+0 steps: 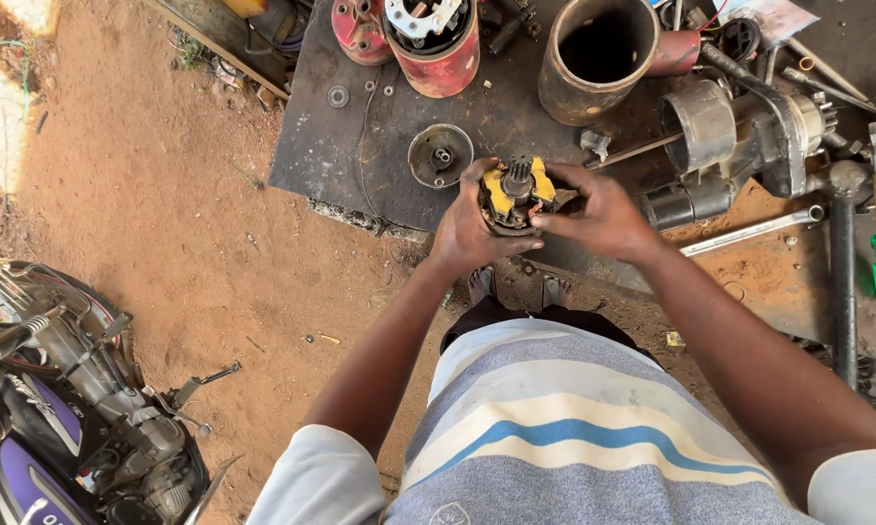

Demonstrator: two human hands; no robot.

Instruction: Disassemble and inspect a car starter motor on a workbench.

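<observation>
A dark metal table [360, 146] stands over the red dirt floor [166, 214], with a rusty open cylinder [593, 58] and a red housing [443, 44] at its far side and a small round cap [440, 156] nearer. In front of the table edge, both hands meet around a small round motor part with yellow pieces [515, 194]. Its shaft end points up toward the camera. The left hand [467, 228] closes around its lower left side; the right hand [603, 214] grips it from the right, equally near.
</observation>
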